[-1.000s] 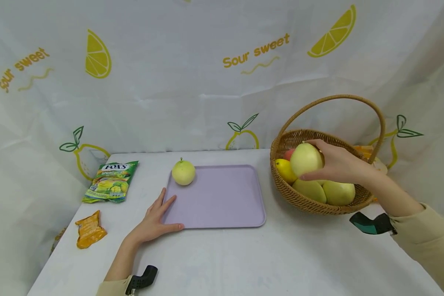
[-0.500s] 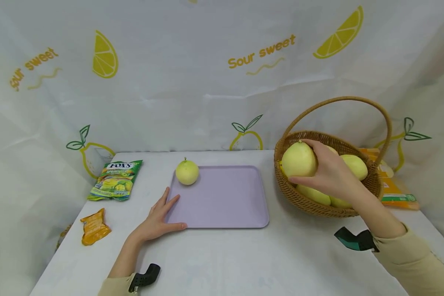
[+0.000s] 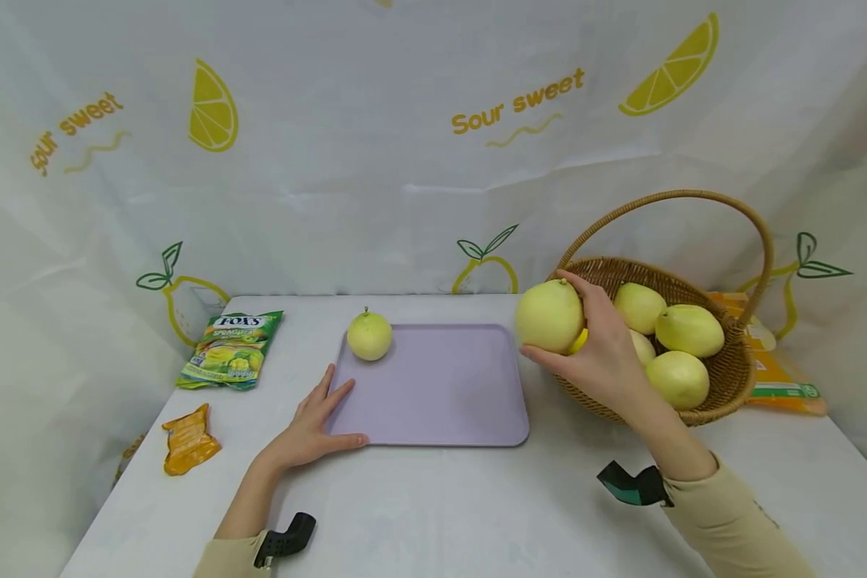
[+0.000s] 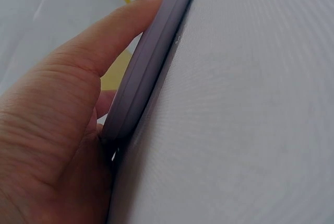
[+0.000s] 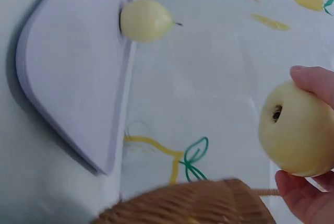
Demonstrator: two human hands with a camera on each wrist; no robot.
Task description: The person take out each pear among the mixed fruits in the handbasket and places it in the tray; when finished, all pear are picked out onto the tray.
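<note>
My right hand [image 3: 607, 357] holds a pale yellow-green pear [image 3: 547, 315] between thumb and fingers. It is raised in front of the left side of a wicker basket [image 3: 738, 389], near the tray's right edge. The right wrist view shows this pear's [image 5: 297, 130] blossom end. A second pear [image 3: 369, 335], stem up, sits at the far left corner of a lilac tray [image 3: 433, 393]. My left hand [image 3: 307, 429] rests with spread fingers at the tray's near left corner. In the left wrist view the thumb [image 4: 120, 25] lies against the tray's rim [image 4: 141, 78].
Several more pears [image 3: 677, 380] and a partly hidden yellow fruit [image 3: 580, 341] lie in the basket, under its tall handle [image 3: 694, 193]. An orange package [image 3: 780, 377] sits behind it. To the left are a green candy bag [image 3: 233, 349] and a small orange packet [image 3: 190, 440].
My right hand has carried the pear left, from over the basket toward the tray. More of the basket's fruit shows. The left hand stays at the tray; the head view has shifted slightly.
</note>
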